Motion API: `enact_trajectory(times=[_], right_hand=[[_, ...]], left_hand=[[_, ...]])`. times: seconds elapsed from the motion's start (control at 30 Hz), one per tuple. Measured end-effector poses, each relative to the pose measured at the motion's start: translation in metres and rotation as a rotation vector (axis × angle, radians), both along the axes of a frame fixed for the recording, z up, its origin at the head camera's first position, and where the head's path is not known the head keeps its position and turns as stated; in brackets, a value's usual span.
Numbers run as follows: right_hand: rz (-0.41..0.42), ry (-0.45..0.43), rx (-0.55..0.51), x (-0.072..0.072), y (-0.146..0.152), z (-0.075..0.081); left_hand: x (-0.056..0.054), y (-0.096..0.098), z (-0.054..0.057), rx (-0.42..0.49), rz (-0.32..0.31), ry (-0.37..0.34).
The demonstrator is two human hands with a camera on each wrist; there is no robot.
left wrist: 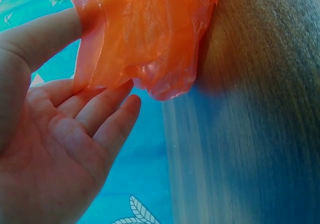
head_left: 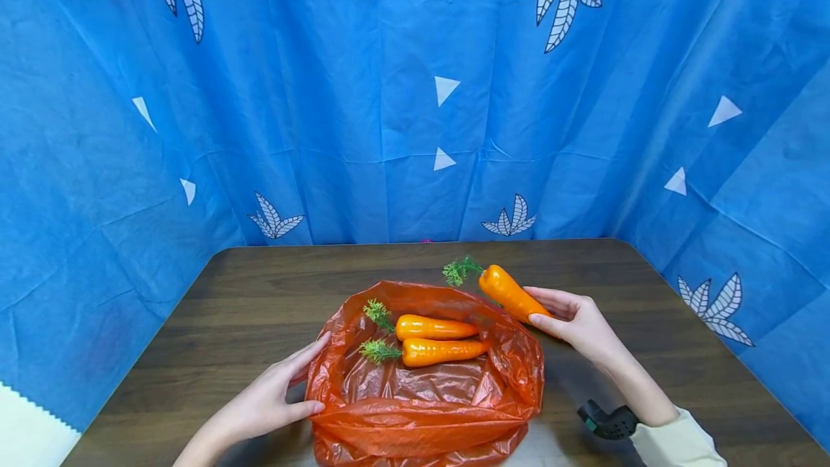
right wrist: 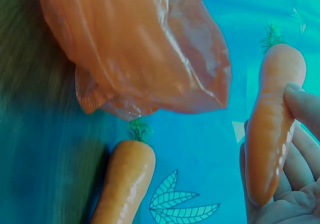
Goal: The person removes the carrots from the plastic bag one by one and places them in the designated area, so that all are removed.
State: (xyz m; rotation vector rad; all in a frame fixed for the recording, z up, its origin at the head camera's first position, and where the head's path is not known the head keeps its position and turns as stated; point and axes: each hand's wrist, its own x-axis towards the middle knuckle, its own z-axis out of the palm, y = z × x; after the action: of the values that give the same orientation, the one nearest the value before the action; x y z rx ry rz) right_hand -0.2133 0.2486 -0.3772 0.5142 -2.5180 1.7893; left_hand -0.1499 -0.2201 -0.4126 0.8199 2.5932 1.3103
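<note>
An orange-red plastic bag (head_left: pixel 421 427) stands on the table with its mouth spread wide. Two carrots with leafy green tops lie inside, an upper carrot (head_left: pixel 436 327) and a lower carrot (head_left: pixel 444 353). At the bag's left side my left hand (head_left: pixel 275 393) touches the plastic, thumb and fingers spread along the rim. My right hand (head_left: pixel 577 319) grips a third carrot (head_left: pixel 509 292) near its narrow end, beside the bag's far right rim, green top pointing left. Another carrot (right wrist: pixel 127 179) lies on the table next to the bag, largely hidden under the held one in the head view.
The dark wood table (head_left: pixel 279 287) has blue patterned cloth (head_left: pixel 337 92) hanging along its back and sides. A black band (head_left: pixel 608 420) sits on the right wrist below a pale sleeve (head_left: pixel 677 442). White material (head_left: pixel 32 427) shows at the lower left.
</note>
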Motion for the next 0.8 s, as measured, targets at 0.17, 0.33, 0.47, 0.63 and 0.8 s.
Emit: enact_trajectory(times=[0.17,0.33,0.47,0.63,0.8], right_hand=[[-0.019,-0.007,0.013,0.001,0.006,0.0],[-0.049,-0.006,0.035,0.001,0.013,-0.002],[-0.07,0.01,0.059,-0.001,0.019,-0.006],[-0.098,0.005,0.085,-0.005,0.028,-0.009],[-0.133,-0.022,0.098,-0.011,0.039,-0.012]], left_hand=[[0.0,0.0,0.0,0.005,-0.001,-0.005],[0.0,0.0,0.0,0.004,-0.002,-0.007],[0.0,0.0,0.0,0.006,-0.004,-0.004],[0.0,0.0,0.0,0.019,-0.011,-0.013],[0.0,0.001,-0.001,0.03,-0.017,-0.019]])
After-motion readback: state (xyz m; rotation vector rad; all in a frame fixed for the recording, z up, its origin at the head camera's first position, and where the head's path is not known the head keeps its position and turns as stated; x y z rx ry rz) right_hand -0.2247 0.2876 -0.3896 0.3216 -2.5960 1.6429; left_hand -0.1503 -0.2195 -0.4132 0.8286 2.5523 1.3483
